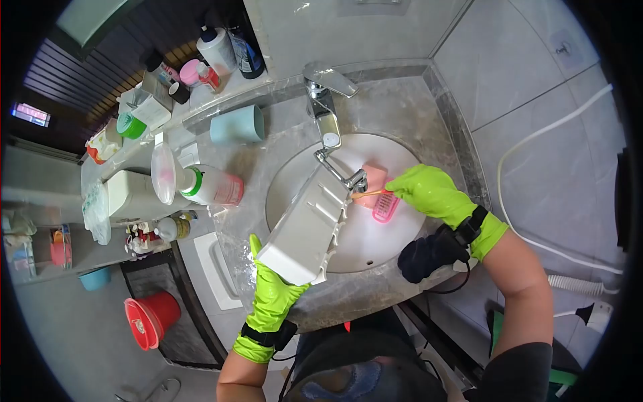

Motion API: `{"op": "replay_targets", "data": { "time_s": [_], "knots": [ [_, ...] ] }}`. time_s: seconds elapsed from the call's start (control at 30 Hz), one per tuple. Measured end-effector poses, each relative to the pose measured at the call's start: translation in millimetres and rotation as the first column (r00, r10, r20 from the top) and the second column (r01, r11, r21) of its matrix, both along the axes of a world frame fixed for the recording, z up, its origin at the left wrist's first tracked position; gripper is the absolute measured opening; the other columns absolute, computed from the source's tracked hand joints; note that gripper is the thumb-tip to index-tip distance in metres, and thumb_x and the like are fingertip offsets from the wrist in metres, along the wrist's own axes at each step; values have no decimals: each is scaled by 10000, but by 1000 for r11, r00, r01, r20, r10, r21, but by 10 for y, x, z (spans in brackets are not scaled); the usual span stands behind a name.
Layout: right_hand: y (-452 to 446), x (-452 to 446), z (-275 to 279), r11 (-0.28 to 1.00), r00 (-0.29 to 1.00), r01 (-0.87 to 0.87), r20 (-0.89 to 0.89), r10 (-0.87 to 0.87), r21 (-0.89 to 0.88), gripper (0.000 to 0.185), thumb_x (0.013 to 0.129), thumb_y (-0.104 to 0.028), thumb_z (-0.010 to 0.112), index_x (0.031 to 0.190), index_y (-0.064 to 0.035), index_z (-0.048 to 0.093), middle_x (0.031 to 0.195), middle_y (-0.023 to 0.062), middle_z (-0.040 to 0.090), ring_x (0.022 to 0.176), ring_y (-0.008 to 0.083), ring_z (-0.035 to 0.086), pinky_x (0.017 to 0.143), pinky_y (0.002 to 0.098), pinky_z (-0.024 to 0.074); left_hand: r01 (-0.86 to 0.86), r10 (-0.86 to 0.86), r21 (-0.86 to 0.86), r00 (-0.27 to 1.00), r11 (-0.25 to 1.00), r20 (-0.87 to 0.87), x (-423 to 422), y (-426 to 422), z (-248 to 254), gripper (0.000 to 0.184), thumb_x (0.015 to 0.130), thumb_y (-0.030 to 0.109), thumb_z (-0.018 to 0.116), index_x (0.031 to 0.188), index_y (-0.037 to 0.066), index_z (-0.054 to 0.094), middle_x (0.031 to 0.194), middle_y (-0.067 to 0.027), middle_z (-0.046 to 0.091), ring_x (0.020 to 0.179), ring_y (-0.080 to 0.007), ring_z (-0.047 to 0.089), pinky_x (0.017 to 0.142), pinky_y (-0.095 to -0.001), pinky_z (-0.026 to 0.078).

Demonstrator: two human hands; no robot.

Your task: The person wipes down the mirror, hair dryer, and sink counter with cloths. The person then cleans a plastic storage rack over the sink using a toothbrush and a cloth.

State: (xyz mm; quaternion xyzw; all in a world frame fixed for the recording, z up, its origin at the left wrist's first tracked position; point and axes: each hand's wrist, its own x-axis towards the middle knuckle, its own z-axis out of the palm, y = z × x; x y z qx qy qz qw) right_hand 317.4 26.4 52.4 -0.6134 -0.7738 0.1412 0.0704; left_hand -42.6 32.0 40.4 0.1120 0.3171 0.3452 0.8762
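My left hand point(274, 293) grips the white plastic rack point(295, 236) over the sink point(385, 249); my right hand point(425, 191) pinches a slim brush point(372, 193). Seems light, stiff (probably slippery); I'd hold its solid near end.

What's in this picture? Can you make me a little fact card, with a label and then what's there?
Place: white sink with a silver tap
Left hand: green glove, holding a white holder with a notched edge
Right hand: green glove, holding a thin orange stick
In the sink: pale pink block and bright pink thing; can't tell exactly what they are
On the counter: blue cup, lying on its side
Lower left of picture: red bucket
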Motion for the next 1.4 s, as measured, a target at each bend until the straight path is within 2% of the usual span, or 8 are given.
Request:
{"op": "replay_targets", "data": {
  "time_s": [0.13,0.23,0.33,0.43,0.47,0.8,0.97,1.4],
  "knots": [
    [246,-296,8,993,967,-50,-255,22,-105,187,785,-230,657,884,-90,731,833,154,671,820,357,651,723,451,516,-90,135,-262,978,961,161,26,75,-66,796,981,701,352,1469,77,428,1445,-177,510,1271,-366,562,1076,-560,466],
    [439,-506,-136,925,986,25,160,39,-379,193,769,-239,654,865,-83,716,805,178,661,729,371,638,673,452,510,-26,88,-242,964,970,250,86,103,4,658,1001,496,547,1473,62,399,1407,-187,527,1274,-340,562,1074,-539,474],
    [144,79,-402,997,996,-44,-70,49,67,208,858,-183,638,1030,-90,708,827,146,683,801,359,660,689,457,520,179,57,477,897,861,-439,129,47,118,674,924,196,699,1484,55,352,1359,-179,541,1252,-299,564,1056,-473,490],
    [-53,261,250,992,987,119,114,-113,-44,225,901,-180,641,1102,-113,718,980,123,704,885,370,638,741,461,505,263,283,607,702,750,-654,-46,-94,-21,786,858,125,794,1493,60,335,1347,-142,537,1248,-265,537,1048,-430,472],
    [-123,213,337,988,985,156,73,-156,1,219,916,-177,636,1109,-103,709,985,129,700,887,368,636,756,451,507,151,339,602,708,784,-620,-24,-97,-25,941,708,-109,827,1476,58,309,1283,-121,552,1156,-213,565,959,-359,512],
    [-835,-960,477,924,835,379,-452,-314,57,353,912,-59,635,1264,-84,637,1021,118,658,912,297,643,815,374,512,-120,187,232,938,965,-293,139,-104,485,522,928,45,704,1370,128,440,1213,-77,631,966,-189,679,723,-344,603],
    [-1242,-1351,572,891,586,378,-681,-440,-250,507,902,1,620,1402,-82,588,866,95,630,696,234,582,659,318,495,-54,172,309,914,949,-369,156,-191,383,282,949,134,717,1205,88,611,1063,-36,692,824,-125,668,636,-283,567],
    [-1487,-1382,672,842,759,522,-524,-387,134,433,862,50,664,1284,-49,668,792,100,588,659,223,554,606,328,436,184,173,538,820,822,-545,240,-313,101,298,1010,226,626,1198,-2,662,1103,-90,670,980,-154,589,824,-308,460]
  ]
}}
